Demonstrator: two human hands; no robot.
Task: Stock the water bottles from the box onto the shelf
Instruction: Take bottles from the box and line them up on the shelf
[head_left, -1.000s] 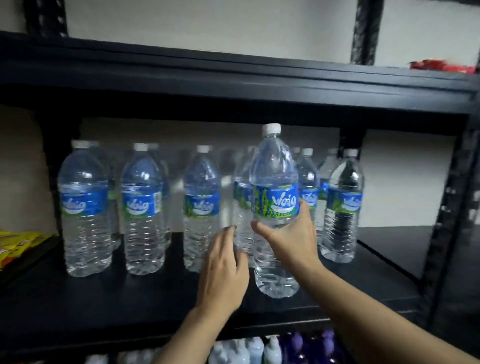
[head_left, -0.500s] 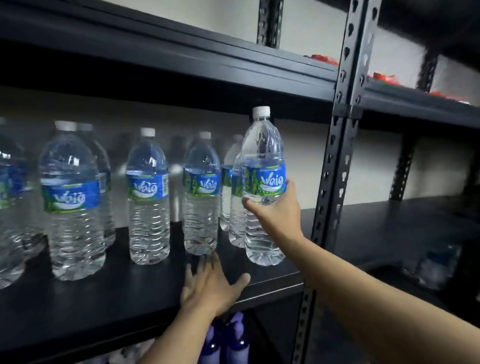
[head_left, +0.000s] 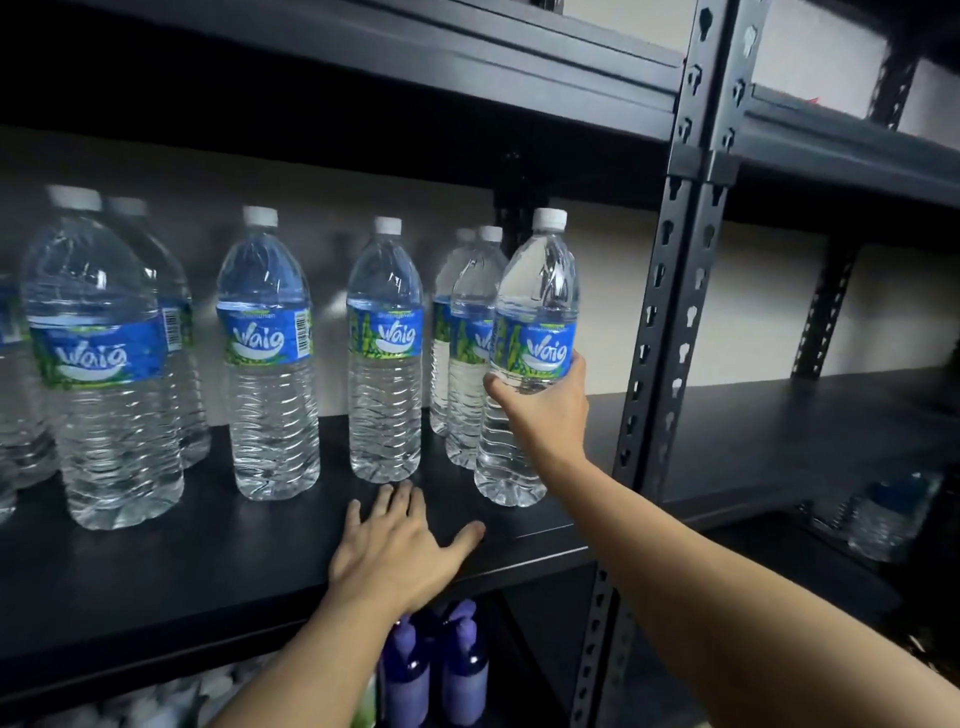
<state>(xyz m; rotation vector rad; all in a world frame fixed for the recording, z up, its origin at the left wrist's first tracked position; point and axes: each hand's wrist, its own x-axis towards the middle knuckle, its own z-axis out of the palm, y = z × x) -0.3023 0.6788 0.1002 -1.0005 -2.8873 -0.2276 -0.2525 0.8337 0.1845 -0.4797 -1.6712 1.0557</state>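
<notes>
Gripping the bottle (head_left: 530, 358) at its label, your right hand (head_left: 545, 410) is seating it upright; your left hand (head_left: 400, 551) is resting flat, fingers spread, on the shelf (head_left: 156, 587).

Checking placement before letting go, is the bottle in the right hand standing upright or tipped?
Tipped slightly: the bottle leans left, base on the shelf, right hand gripping it.

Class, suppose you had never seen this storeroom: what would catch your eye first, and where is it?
First, the right hand gripping a water bottle at its label, at the right end of the row on the black shelf. Next, the left hand lying flat and open on the shelf's front edge. Below it stand purple spray bottles.
</notes>
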